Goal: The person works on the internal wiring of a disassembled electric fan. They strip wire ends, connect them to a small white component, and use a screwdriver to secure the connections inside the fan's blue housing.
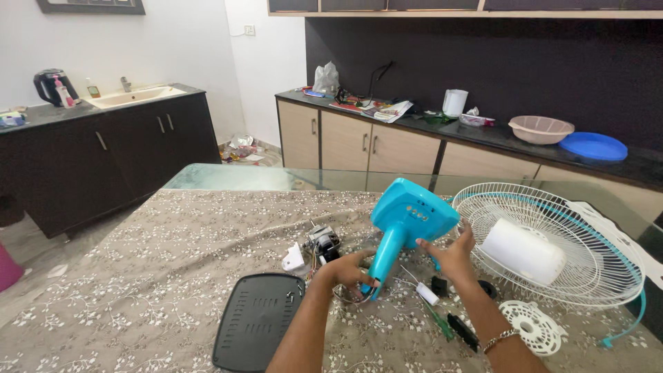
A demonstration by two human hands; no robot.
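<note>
Fan stand [404,224]: turquoise, held above the worktop [138,276], long axis tilted, head up and away. Left hand [345,269] clamped on its lower neck; right hand [452,255] grips under the head, nearer the grille [552,242].

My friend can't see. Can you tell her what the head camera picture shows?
Two hands hold a turquoise fan stand over a flowery tablecloth: left hand on its neck, right hand under its base. Around lie a white fan grille, a black panel and a small motor.
</note>
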